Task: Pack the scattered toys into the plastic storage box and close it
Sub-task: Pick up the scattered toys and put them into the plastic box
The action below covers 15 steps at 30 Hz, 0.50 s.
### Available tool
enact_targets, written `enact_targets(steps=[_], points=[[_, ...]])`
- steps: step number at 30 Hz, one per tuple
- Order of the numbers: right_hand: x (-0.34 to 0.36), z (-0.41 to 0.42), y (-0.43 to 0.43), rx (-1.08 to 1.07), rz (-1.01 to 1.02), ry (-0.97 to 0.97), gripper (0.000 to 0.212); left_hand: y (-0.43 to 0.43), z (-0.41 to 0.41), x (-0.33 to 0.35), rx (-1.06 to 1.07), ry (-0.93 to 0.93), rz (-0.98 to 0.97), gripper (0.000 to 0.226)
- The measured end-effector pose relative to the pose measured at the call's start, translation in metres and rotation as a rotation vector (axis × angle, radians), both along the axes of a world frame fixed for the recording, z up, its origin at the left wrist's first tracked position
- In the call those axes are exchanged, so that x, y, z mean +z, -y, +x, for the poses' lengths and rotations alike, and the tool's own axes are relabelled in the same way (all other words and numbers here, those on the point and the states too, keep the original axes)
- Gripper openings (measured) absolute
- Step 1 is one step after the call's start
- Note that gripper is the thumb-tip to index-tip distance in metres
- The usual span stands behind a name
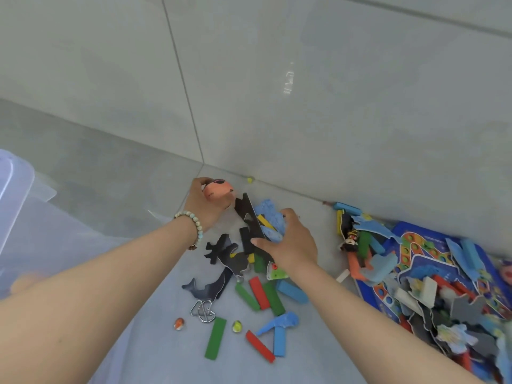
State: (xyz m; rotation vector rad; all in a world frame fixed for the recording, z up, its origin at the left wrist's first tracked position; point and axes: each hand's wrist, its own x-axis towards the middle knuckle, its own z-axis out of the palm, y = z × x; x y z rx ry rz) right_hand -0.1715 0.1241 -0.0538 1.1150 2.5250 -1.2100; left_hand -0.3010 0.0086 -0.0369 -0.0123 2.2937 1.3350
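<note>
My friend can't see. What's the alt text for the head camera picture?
A left hand holds a pink toy head and a right hand grips flat puzzle pieces above toys scattered on a pale floor. Coloured blocks, marbles and a blue game board lie around; a clear storage box is at left.

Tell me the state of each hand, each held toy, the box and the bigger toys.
left hand, grips the pink toy head.
right hand, grips a stack of puzzle pieces.
plastic storage box, partly in view; open or closed cannot tell.
blue game board, flat on the floor, half covered by pieces.
metal ring puzzle, loose on the floor, untouched.
</note>
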Motion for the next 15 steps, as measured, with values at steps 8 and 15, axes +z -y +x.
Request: enact_targets(steps=[8,15], points=[[0.041,0.052,-0.022,-0.214,-0.32,-0.22,0.053,0.018,0.031,0.047,0.006,0.072,0.078,0.057],[0.218,0.093,0.015,-0.149,-0.384,-0.307,0.049,0.076,0.076,0.201,-0.266,0.161,0.238,0.056]])
